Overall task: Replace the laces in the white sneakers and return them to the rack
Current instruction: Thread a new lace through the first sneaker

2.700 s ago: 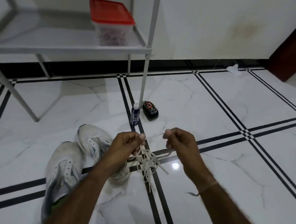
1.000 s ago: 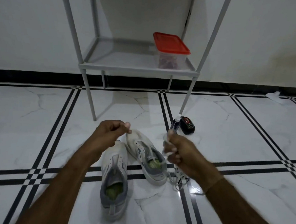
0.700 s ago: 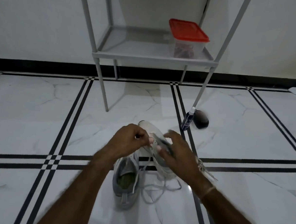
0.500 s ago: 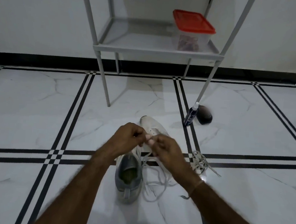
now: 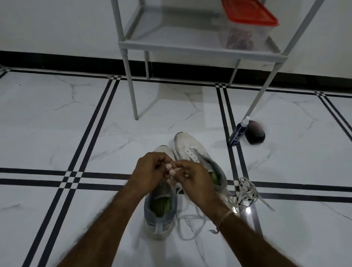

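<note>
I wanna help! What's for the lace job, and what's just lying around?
Job: near white fabric sneaker, far white fabric sneaker, loose white lace, tangled white laces, grey metal rack.
Lying about: red-lidded clear plastic box, dark blue bottle, black oval object.

We see the near white sneaker (image 5: 161, 213) and the far white sneaker (image 5: 192, 151) upright on the floor, side by side, toes toward the rack (image 5: 197, 49). A loose lace (image 5: 187, 223) loops beside the near heel; tangled laces (image 5: 247, 192) lie right.

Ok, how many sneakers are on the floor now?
2. The left sneaker lies nearer the camera, heel toward it; the right sneaker sits beside it, farther forward, toe toward the rack. None visible on its shelf.
</note>
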Available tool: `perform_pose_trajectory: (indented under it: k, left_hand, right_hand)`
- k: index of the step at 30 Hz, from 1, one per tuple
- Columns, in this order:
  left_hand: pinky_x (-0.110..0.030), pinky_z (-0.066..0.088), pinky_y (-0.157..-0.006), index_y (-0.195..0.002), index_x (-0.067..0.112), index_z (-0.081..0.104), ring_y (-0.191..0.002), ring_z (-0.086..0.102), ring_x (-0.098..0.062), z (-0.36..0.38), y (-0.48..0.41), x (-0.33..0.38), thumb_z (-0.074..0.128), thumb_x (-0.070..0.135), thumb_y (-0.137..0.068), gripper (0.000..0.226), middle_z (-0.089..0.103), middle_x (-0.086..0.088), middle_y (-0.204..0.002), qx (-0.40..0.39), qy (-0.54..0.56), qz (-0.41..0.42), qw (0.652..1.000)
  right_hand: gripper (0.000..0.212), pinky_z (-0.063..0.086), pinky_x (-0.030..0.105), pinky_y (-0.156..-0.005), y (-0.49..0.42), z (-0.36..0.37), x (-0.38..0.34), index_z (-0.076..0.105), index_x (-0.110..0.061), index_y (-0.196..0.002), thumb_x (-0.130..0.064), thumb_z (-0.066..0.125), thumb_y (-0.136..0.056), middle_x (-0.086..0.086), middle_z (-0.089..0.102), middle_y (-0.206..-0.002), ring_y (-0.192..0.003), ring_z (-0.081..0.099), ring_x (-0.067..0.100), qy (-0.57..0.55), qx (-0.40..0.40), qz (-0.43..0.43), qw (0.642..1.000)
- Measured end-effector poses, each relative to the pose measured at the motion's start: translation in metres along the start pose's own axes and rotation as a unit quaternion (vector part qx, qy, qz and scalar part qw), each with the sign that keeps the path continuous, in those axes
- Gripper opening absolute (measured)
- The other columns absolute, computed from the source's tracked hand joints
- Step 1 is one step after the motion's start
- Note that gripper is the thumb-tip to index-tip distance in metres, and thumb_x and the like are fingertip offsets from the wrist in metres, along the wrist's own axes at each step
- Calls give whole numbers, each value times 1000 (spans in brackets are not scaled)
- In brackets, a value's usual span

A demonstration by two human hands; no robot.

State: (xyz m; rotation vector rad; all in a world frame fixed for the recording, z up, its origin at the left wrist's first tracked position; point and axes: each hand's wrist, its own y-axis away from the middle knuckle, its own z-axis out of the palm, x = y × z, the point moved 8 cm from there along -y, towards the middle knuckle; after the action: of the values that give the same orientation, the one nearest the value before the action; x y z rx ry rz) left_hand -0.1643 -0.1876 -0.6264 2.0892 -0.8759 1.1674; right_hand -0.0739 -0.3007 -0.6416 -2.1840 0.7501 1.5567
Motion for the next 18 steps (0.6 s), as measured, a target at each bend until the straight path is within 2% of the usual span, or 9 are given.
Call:
perform_pose_trajectory:
  k: [2,3,6,8,11,14,16,18]
  left_hand:
    - [-27,59,-59,-88,6,69,-58,70,-15,-4,1,-8,70,8,-92,5,74,-7,-69,13,20,-31,999]
    - [-25,58,-57,-85,5,70,-56,69,-14,-6,2,-12,75,12,-89,9,74,-7,-67,22,19,-40,999]
    - [-23,56,-56,-75,9,73,-54,67,-13,-5,3,-23,82,24,-83,19,71,-3,-60,44,22,-45,998]
    - [-21,55,-56,-76,10,73,-53,67,-11,-2,3,-27,80,29,-85,23,71,0,-59,52,31,-53,997]
    - [-22,55,-58,-80,11,69,-55,69,-10,-6,4,-35,73,36,-90,27,72,1,-61,87,19,-63,994]
    - [-32,55,-71,-88,17,65,-77,68,-14,-19,3,-56,72,42,-89,26,71,6,-82,142,-75,-84,983]
    - [-29,47,-77,-103,18,65,-94,63,-18,-11,3,-69,79,40,-81,34,63,3,-101,99,-130,-114,980]
    - [-27,44,-78,-106,16,66,-93,60,-17,-4,2,-73,81,40,-78,40,62,3,-99,82,-153,-127,977]
  right_hand:
    - [8,61,30,-67,-2,-4,10,78,-9,-93,-11,71,-95,6,75,-72,-66,73,18,-9,14,-1,1000]
    - [8,61,31,-64,-2,-5,14,77,-9,-91,-11,71,-95,7,74,-71,-64,73,19,-12,16,-2,1000]
    - [9,62,36,-63,0,5,23,76,-10,-100,-6,70,-94,10,75,-82,-67,74,23,-69,0,23,997]
    - [14,60,29,-67,-1,13,27,76,-8,-104,-2,72,-91,10,76,-87,-74,74,22,-96,4,30,995]
    - [7,57,22,-73,-6,15,33,79,-6,-92,-2,75,-88,-4,78,-82,-78,73,10,-67,13,17,998]
    - [4,55,19,-70,-11,9,42,81,-7,-88,-5,78,-87,-6,77,-78,-74,71,6,-40,32,27,998]
    - [3,57,21,-74,-17,8,46,81,-8,-87,-7,78,-87,-1,78,-79,-76,73,10,-36,42,26,998]
    - [4,58,23,-76,-23,13,51,81,-11,-88,-9,78,-87,0,78,-78,-78,74,12,-38,37,34,998]
